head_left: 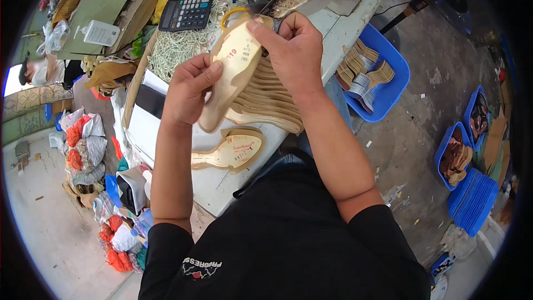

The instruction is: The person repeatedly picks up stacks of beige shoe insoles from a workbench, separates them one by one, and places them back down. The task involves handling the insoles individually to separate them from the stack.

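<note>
A shoe insole with a cream panel on a tan edge is held tilted above the table. My left hand grips its left side, thumb on top and fingers underneath. My right hand closes on the upper end, its thumb pressed on the cream face. Beyond that end are a yellow loop and a blurred dark piece whose kind I cannot make out. Behind and below the held piece, a fanned row of tan insoles overlaps on the table. Nearer my body lie more insoles, cream side up.
A calculator stands beside tangled pale cord on the white table. A dark phone-like slab lies left. On the floor at right, a blue basket holds stacked pieces; other blue baskets stand farther right. Bagged bundles line the left floor.
</note>
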{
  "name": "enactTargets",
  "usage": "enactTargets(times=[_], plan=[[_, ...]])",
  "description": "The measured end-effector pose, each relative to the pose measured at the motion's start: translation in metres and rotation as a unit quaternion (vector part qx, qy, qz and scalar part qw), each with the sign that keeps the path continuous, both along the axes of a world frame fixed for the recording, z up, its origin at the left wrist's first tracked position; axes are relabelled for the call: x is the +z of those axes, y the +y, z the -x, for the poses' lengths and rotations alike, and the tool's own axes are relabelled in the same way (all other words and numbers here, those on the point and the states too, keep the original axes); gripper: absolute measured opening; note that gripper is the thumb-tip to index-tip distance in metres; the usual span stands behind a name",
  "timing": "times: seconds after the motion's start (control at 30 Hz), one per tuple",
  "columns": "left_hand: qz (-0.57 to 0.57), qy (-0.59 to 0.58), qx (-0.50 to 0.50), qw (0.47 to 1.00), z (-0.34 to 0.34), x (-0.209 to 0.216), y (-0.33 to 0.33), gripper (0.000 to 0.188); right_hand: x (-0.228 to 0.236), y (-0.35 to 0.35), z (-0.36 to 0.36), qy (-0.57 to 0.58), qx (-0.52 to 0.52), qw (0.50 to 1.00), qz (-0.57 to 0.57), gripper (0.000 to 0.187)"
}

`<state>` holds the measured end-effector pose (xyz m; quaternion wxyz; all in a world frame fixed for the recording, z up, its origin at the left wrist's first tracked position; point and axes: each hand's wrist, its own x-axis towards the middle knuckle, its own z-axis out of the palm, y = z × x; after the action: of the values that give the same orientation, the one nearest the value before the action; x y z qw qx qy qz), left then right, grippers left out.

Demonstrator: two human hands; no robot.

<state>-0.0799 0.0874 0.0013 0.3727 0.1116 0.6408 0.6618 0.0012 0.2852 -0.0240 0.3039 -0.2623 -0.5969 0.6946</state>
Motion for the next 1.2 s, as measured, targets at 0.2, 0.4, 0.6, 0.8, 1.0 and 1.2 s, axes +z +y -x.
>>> enactTargets(times=[0.2,0.4,0.6,0.8,1.0,1.2], plan=[[-0.061,-0.048,0.035,0.996,-0.049,0.006,0.028,0.026,-0.002,0.003,-0.008,0.057,0.060,0.992,0.098,0.040],[-0.126,-0.040,0.108,0.985,-0.065,-0.004,0.061,0.026,-0.012,0.006,-0.059,0.031,0.246,0.962,0.112,0.032],[-0.123,-0.004,0.190,0.974,-0.055,-0.001,0.080,0.026,-0.002,0.015,-0.069,-0.024,0.317,0.927,0.201,0.038],[-0.098,-0.011,0.202,0.974,-0.040,0.006,0.068,0.030,0.005,0.010,-0.054,-0.102,0.336,0.929,0.117,0.041],[0.272,0.413,-0.002,0.869,-0.107,-0.044,-0.100,0.075,0.000,-0.026,-0.107,-0.076,0.340,0.848,-0.400,0.035],[0.362,0.461,-0.207,0.783,-0.138,-0.047,-0.186,0.065,-0.039,-0.047,-0.126,-0.015,0.291,0.797,-0.529,0.030]])
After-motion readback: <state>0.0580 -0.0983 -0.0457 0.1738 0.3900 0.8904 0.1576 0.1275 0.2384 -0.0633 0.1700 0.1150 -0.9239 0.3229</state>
